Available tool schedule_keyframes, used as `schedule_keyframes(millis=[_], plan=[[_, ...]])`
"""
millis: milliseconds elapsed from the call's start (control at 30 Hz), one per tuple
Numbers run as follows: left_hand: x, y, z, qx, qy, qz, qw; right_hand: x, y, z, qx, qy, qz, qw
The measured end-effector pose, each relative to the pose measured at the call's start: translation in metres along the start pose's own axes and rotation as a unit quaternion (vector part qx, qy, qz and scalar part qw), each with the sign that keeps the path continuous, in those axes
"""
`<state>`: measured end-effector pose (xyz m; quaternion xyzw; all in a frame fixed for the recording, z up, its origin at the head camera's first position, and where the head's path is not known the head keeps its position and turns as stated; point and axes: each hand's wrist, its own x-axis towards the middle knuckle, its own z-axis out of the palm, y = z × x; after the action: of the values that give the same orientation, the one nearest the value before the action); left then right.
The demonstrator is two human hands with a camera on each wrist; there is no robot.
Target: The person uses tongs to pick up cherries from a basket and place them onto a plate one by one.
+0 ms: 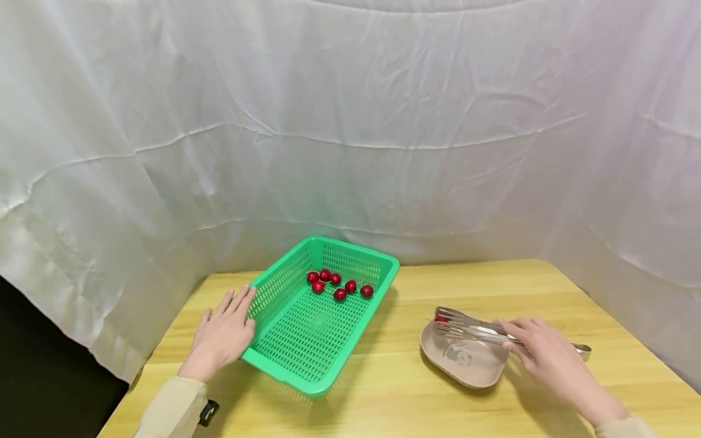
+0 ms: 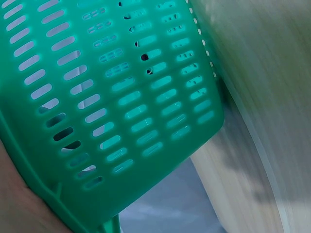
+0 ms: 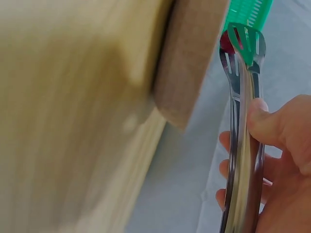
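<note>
My left hand point(image 1: 224, 331) rests on the left rim of a green plastic basket point(image 1: 350, 359), its fingers extended. In the left wrist view the slotted basket wall point(image 2: 131, 126) fills much of the picture. Several red cherries point(image 1: 340, 294) lie inside, mostly toward the back. My right hand point(image 1: 553, 359) grips metal tongs point(image 1: 476, 328); the right wrist view shows the thumb on one arm and fingers round the other. Between the slotted ends of the tongs sits a red cherry point(image 3: 226, 42). These ends are above the far-left part of a beige plate point(image 1: 465, 365) with a panda picture.
The wooden table point(image 1: 394, 377) carries the basket and the plate, with the plate to the right of the basket. Pale curtains point(image 1: 383, 121) hang behind and at both sides. A dark area point(image 1: 49, 365) lies beyond the table's left edge.
</note>
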<state>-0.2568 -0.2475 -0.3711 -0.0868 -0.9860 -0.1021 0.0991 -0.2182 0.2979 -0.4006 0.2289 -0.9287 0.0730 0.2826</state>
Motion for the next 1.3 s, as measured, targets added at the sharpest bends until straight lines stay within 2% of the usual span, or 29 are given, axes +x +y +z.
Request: schedule_keyframes(millis=[200,700,1100,1300], plan=[[-0.001,0.000,0.001,0.000,0.005,0.003,1.0000,-0.009,0.000,0.005,0.002,-0.006,0.008,1.000],[-0.002,-0.002,0.004,-0.008,0.003,-0.004,1.0000,-0.014,-0.001,0.017,-0.009,-0.019,0.006,1.000],[0.000,-0.001,0.000,-0.008,0.003,-0.004,1.0000,-0.015,0.000,0.017,-0.004,-0.011,0.011,1.000],[-0.001,0.000,0.000,-0.004,-0.001,-0.004,1.0000,-0.013,-0.002,0.015,0.015,-0.017,0.028,0.999]])
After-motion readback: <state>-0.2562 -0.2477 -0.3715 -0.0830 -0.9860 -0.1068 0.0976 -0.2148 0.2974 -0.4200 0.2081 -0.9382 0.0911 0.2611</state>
